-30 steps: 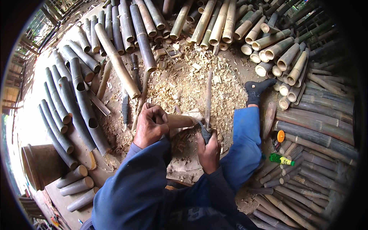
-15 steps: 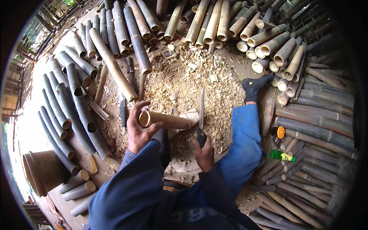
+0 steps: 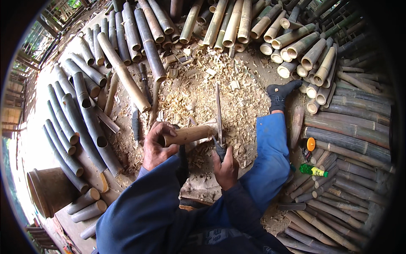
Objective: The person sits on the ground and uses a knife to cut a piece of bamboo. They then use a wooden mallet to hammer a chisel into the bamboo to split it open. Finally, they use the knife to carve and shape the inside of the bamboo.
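Observation:
My left hand is closed round the near end of a short, pale bamboo tube, which points to the right. In my right hand is the dark wrapped handle of a long knife. Its narrow blade stands away from me, with its lower part right by the tube's far end. Whether blade and tube touch I cannot tell. A pale wooden block lies partly hidden beneath the tube.
Wood shavings cover the ground ahead. Long bamboo poles lie at left and behind, with stacked bamboo at right. A second knife, a brown bucket and a green bottle lie around. My right foot is stretched forward.
My left hand has shifted slightly right and rolled over the tube, so its open end no longer faces up. The knife's blade has moved a little left, nearer the tube's end.

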A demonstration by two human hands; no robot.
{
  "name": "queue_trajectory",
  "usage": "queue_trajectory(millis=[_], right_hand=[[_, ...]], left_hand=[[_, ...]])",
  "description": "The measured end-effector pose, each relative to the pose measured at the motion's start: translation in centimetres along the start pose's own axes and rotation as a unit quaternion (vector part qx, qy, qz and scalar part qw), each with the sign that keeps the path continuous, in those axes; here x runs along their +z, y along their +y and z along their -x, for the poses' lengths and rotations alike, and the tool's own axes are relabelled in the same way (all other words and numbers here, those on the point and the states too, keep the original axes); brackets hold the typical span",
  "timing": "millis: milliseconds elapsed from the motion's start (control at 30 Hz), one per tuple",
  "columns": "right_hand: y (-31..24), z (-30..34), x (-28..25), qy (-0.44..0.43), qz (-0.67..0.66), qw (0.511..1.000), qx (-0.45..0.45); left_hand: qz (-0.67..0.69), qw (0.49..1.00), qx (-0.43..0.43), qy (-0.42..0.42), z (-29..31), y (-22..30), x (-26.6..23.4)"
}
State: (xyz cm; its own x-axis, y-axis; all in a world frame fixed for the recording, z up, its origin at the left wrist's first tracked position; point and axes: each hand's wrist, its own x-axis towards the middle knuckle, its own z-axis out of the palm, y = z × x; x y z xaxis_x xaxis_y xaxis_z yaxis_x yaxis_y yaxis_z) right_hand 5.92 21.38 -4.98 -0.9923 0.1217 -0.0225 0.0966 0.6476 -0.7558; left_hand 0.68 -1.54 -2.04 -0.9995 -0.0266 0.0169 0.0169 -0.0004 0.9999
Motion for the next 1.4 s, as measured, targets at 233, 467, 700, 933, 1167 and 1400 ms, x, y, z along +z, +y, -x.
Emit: queue_trajectory(millis=[233, 467, 700, 933, 1167, 1400], right_hand=[[3.1, -1.6, 1.6, -0.105, 0.112, 0.985, 0.081], [-1.4, -1.0, -1.3, -0.063, 0.003, 0.998, 0.027], [1.0, -1.7, -0.9, -0.103, 0.074, 0.992, 0.002], [1.4, -2.0, 1.2, -0.149, 0.195, 0.965, 0.088], [-1.3, -1.3, -2.3, -0.077, 0.052, 0.996, 0.015], [3.1, -2.3, -2.0, -0.172, 0.173, 0.966, 0.082]], left_hand=[[-0.079, 0.996, 0.018, -0.023, -0.5, 1.4, 0.4], [-0.12, 0.991, 0.02, -0.062, 0.0, 3.0, 0.0], [-0.137, 0.989, 0.023, -0.05, -0.2, 3.1, 0.5], [-0.16, 0.98, 0.043, -0.112, 0.1, 3.4, -0.5], [-0.248, 0.953, 0.11, -0.134, -0.1, 4.1, -0.7], [-0.232, 0.949, 0.068, -0.203, -0.7, 4.1, -0.2]])
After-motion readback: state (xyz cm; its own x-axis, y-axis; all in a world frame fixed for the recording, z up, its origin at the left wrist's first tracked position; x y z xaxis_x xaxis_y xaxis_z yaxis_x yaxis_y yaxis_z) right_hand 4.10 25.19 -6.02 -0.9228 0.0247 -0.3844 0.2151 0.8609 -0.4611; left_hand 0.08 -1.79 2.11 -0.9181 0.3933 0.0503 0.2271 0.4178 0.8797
